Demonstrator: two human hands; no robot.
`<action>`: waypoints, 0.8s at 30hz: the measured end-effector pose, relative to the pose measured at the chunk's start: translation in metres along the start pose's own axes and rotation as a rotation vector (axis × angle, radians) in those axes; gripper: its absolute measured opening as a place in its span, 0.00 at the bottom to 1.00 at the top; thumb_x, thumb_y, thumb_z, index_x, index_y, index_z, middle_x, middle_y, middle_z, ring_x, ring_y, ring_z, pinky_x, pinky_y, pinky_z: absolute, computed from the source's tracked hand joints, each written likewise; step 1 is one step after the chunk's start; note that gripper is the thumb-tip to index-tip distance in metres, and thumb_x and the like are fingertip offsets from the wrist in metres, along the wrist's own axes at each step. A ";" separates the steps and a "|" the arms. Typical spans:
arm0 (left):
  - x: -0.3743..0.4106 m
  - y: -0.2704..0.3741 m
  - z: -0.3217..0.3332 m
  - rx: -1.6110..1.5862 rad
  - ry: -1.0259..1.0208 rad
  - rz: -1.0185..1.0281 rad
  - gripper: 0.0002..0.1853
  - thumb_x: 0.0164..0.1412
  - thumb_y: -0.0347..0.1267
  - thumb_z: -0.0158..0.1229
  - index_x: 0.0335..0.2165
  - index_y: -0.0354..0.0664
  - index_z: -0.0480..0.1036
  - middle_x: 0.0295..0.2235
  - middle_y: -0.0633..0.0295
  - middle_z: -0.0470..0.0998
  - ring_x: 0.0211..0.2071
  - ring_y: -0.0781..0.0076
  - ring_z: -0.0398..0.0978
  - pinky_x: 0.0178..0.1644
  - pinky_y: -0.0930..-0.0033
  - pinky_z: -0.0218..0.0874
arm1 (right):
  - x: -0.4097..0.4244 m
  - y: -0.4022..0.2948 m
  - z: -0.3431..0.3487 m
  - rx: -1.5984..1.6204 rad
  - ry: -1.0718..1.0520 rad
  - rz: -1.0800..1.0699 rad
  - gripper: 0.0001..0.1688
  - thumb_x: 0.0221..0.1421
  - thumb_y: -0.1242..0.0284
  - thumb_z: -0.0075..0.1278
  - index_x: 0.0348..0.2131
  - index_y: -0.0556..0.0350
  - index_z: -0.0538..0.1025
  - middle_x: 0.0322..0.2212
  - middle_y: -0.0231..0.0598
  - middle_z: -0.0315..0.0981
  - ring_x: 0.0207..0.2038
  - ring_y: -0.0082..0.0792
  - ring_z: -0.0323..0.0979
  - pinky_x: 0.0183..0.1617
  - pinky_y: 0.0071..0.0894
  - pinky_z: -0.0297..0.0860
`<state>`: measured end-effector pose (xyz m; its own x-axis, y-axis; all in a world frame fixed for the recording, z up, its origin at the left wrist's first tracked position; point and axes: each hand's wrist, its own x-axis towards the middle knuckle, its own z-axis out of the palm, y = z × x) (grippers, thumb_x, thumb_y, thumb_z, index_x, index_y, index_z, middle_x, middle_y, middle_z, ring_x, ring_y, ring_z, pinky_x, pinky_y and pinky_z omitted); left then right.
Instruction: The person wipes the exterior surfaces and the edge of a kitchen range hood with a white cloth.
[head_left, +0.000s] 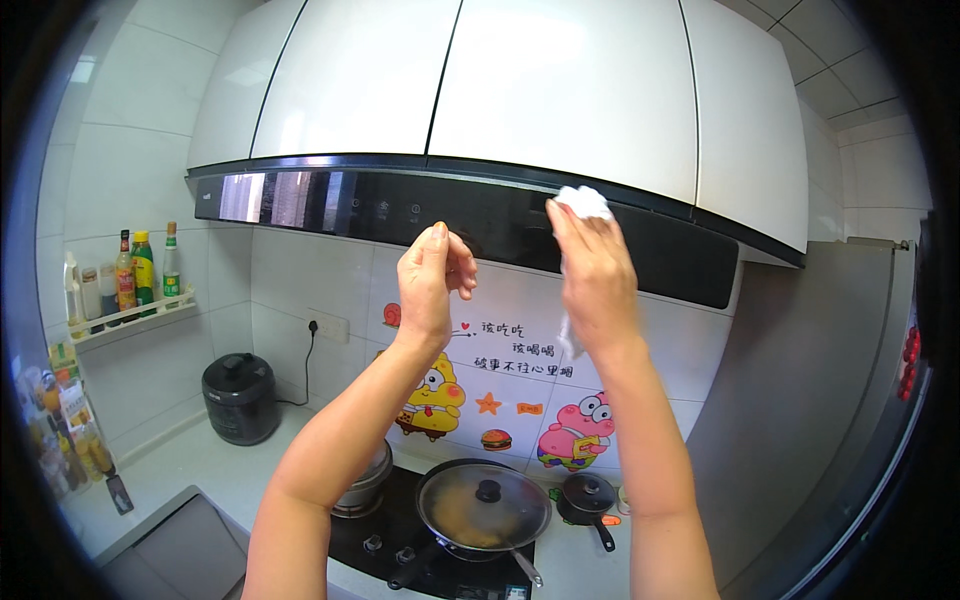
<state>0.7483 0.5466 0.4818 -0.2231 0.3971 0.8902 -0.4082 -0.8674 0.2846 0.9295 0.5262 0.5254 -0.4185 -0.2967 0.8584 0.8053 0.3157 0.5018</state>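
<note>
My right hand (596, 274) is raised to the black glass front of a range hood (487, 225) and grips a crumpled white cloth or tissue (583, 202); part of it hangs below the palm. My left hand (435, 274) is held up in front of the hood's lower edge, fingers loosely curled, with nothing seen in it. Above the hood run white glossy cabinet doors (562, 90). Below my hands, a covered frying pan (484, 506) with food under its glass lid stands on a black gas stove (360, 544).
A steel pot (367, 480) is partly behind my left arm. A small lidded black saucepan (587, 499) stands right of the stove. On the left are a black electric cooker (240, 397) and a wall rack (135, 315) of bottles. A grey refrigerator (780, 375) stands at right.
</note>
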 end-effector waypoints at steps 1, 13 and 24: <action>0.000 0.001 -0.003 0.006 0.003 0.000 0.21 0.68 0.42 0.40 0.22 0.42 0.65 0.17 0.63 0.68 0.17 0.79 0.66 0.19 0.79 0.56 | 0.007 -0.005 0.010 -0.017 0.011 -0.021 0.23 0.51 0.82 0.44 0.48 0.60 0.72 0.41 0.44 0.75 0.48 0.41 0.71 0.60 0.44 0.60; -0.005 -0.005 -0.001 0.036 0.048 0.032 0.20 0.68 0.42 0.41 0.23 0.43 0.66 0.18 0.66 0.69 0.18 0.82 0.65 0.20 0.81 0.56 | -0.030 0.002 -0.010 0.078 -0.103 -0.161 0.22 0.47 0.82 0.49 0.45 0.53 0.76 0.39 0.39 0.77 0.43 0.37 0.74 0.59 0.45 0.62; -0.003 0.005 -0.002 0.102 0.020 0.036 0.20 0.68 0.42 0.41 0.23 0.44 0.66 0.18 0.67 0.69 0.18 0.83 0.65 0.20 0.82 0.56 | -0.110 0.091 -0.081 -0.267 0.116 0.324 0.26 0.53 0.88 0.42 0.50 0.55 0.74 0.46 0.43 0.74 0.52 0.42 0.70 0.61 0.45 0.58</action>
<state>0.7456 0.5418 0.4795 -0.2536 0.3704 0.8936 -0.3080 -0.9066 0.2884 1.0831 0.5143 0.4682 -0.0890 -0.3248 0.9416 0.9741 0.1690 0.1504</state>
